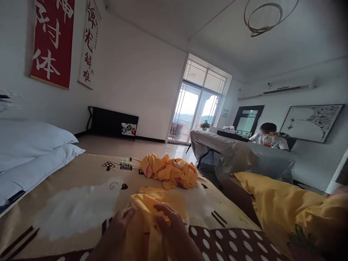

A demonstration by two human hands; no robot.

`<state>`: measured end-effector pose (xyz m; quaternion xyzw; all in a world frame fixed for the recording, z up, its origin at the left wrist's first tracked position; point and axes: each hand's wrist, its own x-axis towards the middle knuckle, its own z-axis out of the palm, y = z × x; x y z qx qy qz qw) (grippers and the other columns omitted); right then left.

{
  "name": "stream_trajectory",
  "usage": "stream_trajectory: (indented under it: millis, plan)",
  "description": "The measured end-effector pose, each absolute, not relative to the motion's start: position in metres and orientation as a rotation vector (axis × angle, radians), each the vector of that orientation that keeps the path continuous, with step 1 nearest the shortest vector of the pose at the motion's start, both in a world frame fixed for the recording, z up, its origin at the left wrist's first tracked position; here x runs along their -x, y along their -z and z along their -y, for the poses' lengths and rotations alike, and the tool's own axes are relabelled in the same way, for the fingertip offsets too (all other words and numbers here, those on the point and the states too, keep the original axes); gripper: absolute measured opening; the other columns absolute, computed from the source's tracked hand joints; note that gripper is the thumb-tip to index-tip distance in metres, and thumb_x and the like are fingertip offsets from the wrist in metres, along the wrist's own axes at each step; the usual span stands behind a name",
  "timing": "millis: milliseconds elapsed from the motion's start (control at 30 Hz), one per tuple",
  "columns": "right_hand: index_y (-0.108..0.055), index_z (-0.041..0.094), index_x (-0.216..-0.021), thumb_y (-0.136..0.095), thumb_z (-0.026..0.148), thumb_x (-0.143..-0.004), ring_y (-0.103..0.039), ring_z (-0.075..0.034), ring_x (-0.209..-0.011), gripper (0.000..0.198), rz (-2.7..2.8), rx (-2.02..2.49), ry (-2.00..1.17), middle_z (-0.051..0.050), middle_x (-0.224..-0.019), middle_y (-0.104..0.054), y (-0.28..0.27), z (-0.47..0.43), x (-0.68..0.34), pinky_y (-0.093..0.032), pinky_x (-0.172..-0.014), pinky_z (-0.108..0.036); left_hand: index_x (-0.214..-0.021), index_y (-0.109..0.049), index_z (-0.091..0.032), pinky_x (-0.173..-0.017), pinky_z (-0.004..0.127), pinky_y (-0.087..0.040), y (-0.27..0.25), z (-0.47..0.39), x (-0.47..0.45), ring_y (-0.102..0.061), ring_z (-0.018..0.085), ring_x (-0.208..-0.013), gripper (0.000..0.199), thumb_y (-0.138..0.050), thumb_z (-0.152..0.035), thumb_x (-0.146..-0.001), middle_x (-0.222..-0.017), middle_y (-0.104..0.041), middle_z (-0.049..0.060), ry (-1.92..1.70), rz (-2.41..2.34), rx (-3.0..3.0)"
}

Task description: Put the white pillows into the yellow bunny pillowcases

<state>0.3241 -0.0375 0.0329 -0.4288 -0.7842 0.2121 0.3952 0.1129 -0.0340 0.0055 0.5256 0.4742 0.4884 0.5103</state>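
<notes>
My left hand (pixel 119 226) and right hand (pixel 174 228) pinch the yellow cloth (pixel 152 206), fingers closed; loose grip risks it slumping onto the bedspread (pixel 81 203).

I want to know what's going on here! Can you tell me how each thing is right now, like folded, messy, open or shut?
Yellow cloth: flat on the bed, pinched by both hands.
Left hand: gripping the cloth's edge.
Right hand: fingers curled on the cloth.
Orange clothes pile: crumpled, unfolded.
Pillows: stacked, two high.
Bedspread: spread out flat.
Balcony door: open or shut, cannot tell.
Person at the far table: seated.
</notes>
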Motion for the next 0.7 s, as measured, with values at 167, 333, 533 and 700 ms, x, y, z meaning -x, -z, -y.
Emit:
stream_trajectory:
  millis: [167, 333, 533, 700]
  plan:
    - [-0.051, 0.036, -0.132, -0.052, 0.036, -0.088, -0.059, -0.026, -0.112, 0.044, 2.206, 0.874, -0.256, -0.003, -0.128, -0.061, -0.005, 0.05, -0.321, -0.046, -0.095, -0.034, -0.078, -0.066, -0.014, -0.062, 0.03, -0.051, -0.028, 0.037, -0.093, -0.064, 0.023, -0.066, 0.041, -0.064, -0.054, -0.07, -0.069, -0.07, 0.007, -1.328, -1.072, -0.925]
    - [-0.06, 0.034, -0.123, -0.061, 0.034, -0.078, -0.062, -0.03, -0.102, 0.045, 2.04, 1.034, -0.431, -0.005, -0.119, -0.065, 0.03, 0.031, -0.29, -0.049, -0.084, -0.037, -0.073, -0.066, -0.012, -0.057, 0.03, -0.049, -0.048, 0.051, -0.095, -0.062, 0.021, -0.058, 0.039, -0.066, -0.05, -0.069, -0.064, -0.069, 0.008, -1.303, -0.94, -0.641]
    - [-0.071, 0.018, -0.076, -0.06, 0.041, -0.078, -0.057, -0.018, -0.07, 0.026, 1.8, 0.969, -0.981, -0.002, -0.071, -0.065, -0.023, 0.016, -0.334, -0.043, -0.063, -0.026, -0.07, -0.065, -0.014, -0.061, 0.027, -0.047, -0.058, 0.053, -0.072, -0.062, 0.021, -0.065, 0.042, -0.07, -0.056, -0.065, -0.066, -0.069, 0.005, -1.307, -1.088, -0.935]
    - [-0.07, 0.017, -0.087, -0.077, 0.05, -0.058, -0.06, -0.019, -0.072, 0.044, 1.253, 0.977, -1.318, -0.003, -0.08, -0.067, -0.047, 0.022, -0.368, -0.046, -0.063, -0.026, -0.068, -0.063, -0.016, -0.062, 0.026, -0.044, -0.036, 0.037, -0.061, -0.06, 0.022, -0.069, 0.05, -0.057, -0.065, -0.071, -0.065, -0.066, 0.003, -1.105, -1.218, -1.359]
